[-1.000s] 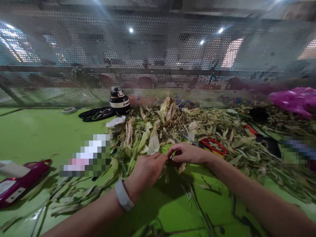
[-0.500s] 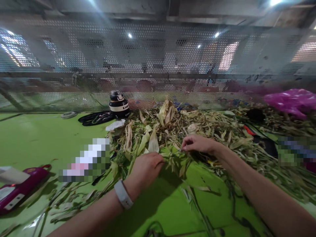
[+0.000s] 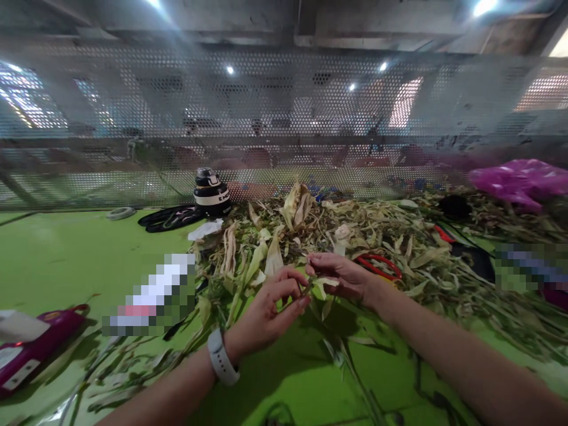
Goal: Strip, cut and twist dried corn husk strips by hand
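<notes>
green surface (image 3: 66,242) under dry leaf pile (image 3: 377,222). small sprig (image 3: 327,283) on near side of pile: left hand (image 3: 271,310) pinching it, right hand (image 3: 344,275) curled alongside, grip unclear. step seems two-handed sprig handling; next move calls for light pinch.

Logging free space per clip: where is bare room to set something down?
The green tabletop is barest at left, between the purple power strip and the perforated screen; a smaller patch lies between the forearms. Beyond the left hand and right hand, heaped dried leaves crowd it.
</notes>
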